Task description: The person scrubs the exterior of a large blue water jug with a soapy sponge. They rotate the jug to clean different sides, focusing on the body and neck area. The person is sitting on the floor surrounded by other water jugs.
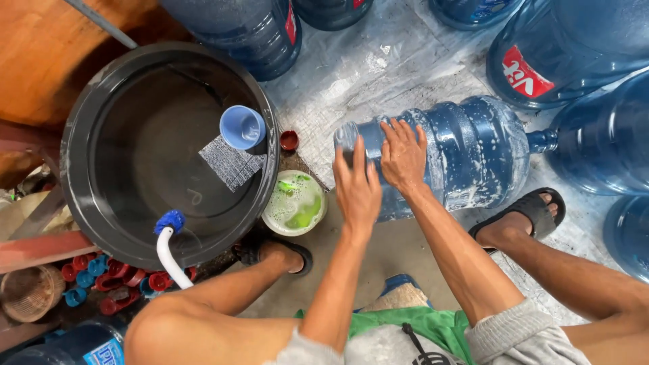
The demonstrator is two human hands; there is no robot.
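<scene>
At my far left, by the floor, red and blue bottle caps (108, 278) lie heaped beside a small woven basket (28, 292). Next comes the big black tub (74, 196), with a blue cup (241, 127) and a grey scrubbing cloth (231, 162) floating in it, and a white hose with a blue end (169, 243) hooked over its near rim. Just right of the tub sits a small white bowl (295, 203) of green soapy liquid, with one red cap (289, 140) on the floor behind it.

Then my left hand (356, 189): flat, fingers together and stretched, laid on the bottom end of the large blue water jug (466, 152). My right hand (402, 154) is beside it, fingers slightly spread and pressed on the same end. Neither is curled round anything. The jug lies on its side between my sandalled feet, neck pointing right, foam streaked all over it.

I reckon the suds are the danger: palms only pressing on a wet round wall could slide, and the jug could roll into my right foot (520, 220) or knock against the other blue jugs (561, 54) standing close behind. A slip leftward could tip the bowl.
</scene>
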